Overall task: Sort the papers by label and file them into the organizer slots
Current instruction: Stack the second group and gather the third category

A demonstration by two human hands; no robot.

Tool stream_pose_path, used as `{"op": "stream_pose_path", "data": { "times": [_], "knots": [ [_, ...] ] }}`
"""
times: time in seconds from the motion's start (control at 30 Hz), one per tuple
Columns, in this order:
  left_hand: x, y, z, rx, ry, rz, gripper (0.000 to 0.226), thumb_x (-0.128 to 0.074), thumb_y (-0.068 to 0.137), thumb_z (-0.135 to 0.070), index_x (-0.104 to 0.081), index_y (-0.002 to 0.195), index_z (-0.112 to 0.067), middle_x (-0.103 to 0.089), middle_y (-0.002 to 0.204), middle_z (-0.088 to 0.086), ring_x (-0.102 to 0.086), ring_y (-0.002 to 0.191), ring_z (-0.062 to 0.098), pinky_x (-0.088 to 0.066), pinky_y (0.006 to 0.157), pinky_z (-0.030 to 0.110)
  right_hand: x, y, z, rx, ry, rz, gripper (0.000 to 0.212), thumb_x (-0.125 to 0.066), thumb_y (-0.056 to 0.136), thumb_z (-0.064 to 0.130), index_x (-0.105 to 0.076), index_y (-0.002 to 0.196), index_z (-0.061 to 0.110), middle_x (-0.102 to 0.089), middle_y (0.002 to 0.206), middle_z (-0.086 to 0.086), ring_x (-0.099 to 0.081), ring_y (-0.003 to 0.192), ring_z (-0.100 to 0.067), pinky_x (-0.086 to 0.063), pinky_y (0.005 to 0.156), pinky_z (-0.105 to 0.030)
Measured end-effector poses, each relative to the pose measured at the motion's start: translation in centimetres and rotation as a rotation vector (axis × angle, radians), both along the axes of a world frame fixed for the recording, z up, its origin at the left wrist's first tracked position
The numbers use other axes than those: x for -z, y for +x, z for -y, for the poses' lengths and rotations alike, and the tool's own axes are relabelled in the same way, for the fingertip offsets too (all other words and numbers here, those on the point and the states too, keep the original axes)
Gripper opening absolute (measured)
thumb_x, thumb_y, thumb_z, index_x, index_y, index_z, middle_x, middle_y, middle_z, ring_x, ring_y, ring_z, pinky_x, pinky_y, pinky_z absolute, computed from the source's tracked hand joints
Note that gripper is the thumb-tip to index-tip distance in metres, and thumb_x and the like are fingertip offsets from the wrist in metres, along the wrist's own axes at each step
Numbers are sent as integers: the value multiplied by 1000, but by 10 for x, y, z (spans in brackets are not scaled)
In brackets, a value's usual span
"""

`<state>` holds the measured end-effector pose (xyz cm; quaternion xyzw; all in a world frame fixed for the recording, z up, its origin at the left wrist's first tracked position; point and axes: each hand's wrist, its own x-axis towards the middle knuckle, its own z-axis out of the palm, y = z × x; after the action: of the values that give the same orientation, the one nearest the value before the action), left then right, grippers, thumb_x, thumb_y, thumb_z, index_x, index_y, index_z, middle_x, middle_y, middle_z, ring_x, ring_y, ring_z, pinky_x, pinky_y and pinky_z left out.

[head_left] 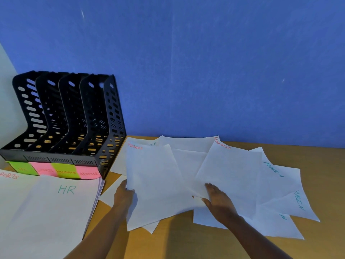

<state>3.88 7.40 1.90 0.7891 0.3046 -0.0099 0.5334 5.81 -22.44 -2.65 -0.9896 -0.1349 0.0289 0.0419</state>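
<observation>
1. left hand (124, 195) has its fingers curled round the left edge of the left finance sheet (153, 184). right hand (217, 200) pinches the bottom corner of the right finance sheet (229, 174). my guess: grabbing both same-label sheets so they go together.
2. those 2 lie on top of the loose spread in the middle of the table (177, 243), so no digging needed.
3. admin sheets (276, 172) fan out to the right with no hand on them, probably the next batch.
4. hr stack (50, 212) sits squared up in front of the organizer (65, 118). i'd say sorted, not yet filed.
5. sticky labels (54, 170) along the organizer's front mark each slot. finance is 3rd from the left, and all 4 slots look empty from here.
</observation>
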Motion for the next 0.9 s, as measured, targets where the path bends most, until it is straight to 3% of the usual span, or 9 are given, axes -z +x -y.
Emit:
{"op": "stream_pose_path", "data": {
  "times": [0.1,0.23,0.33,0.53,0.67,0.7,0.73,0.8,0.9],
  "knots": [
    [1,1,1,16,0,-14,41,-45,94,-1,-41,135,0,-49,136,23,-45,124,42,-35,106,50,-19,-4,-1,24,82,-46,88,2,92,58,-64,116,4,-70,113,-11,-70,99,-22,-56,79,-32],
    [-1,3,2,18,2,-30,41,-45,94,-1,-41,135,1,-49,136,23,-44,125,41,-34,107,49,-27,-4,6,41,107,-103,92,6,79,73,-22,146,17,-29,154,0,-32,140,-15,-26,113,-25],
    [-2,3,2,18,-9,-28,40,-45,95,-2,-42,135,0,-50,135,22,-45,124,41,-34,107,49,-26,-1,8,31,74,-125,58,-32,97,44,-17,148,19,-22,156,3,-26,142,-13,-21,115,-26],
    [-2,3,2,6,-50,-18,39,-46,94,-2,-44,133,1,-51,133,22,-45,123,40,-34,107,49,-22,0,6,23,86,90,54,-21,99,45,-43,138,15,-40,148,-2,-42,133,-10,-34,108,-25],
    [-3,3,3,21,-64,-17,38,-46,94,-2,-45,132,2,-52,133,22,-46,123,41,-33,108,50,-24,3,16,22,118,-154,125,24,51,84,-29,145,21,-25,155,5,-28,141,-11,-23,115,-25],
    [-3,3,2,24,-63,-20,38,-46,94,-2,-45,132,2,-52,133,23,-46,123,41,-33,108,50,-21,3,17,32,112,-153,124,23,52,84,-29,145,22,-25,155,5,-28,141,-11,-23,115,-25],
    [-3,3,2,26,-63,-22,38,-46,94,-2,-45,132,2,-52,133,23,-46,123,41,-34,108,50,-23,3,16,31,118,-148,103,10,69,80,-28,145,22,-25,155,5,-28,141,-11,-22,115,-24],
    [-4,4,3,30,-66,-26,38,-46,94,-2,-45,132,2,-52,133,23,-45,123,41,-34,107,50,-25,3,15,33,119,-137,52,-24,98,42,-27,145,21,-26,155,3,-29,141,-11,-22,114,-23],
    [-6,5,5,37,-71,-36,38,-46,94,-2,-45,132,2,-52,132,23,-46,122,41,-35,107,49,-27,3,12,82,169,-108,45,-31,99,18,-32,144,18,-35,150,1,-38,136,-14,-26,112,-22]
  ]
}}
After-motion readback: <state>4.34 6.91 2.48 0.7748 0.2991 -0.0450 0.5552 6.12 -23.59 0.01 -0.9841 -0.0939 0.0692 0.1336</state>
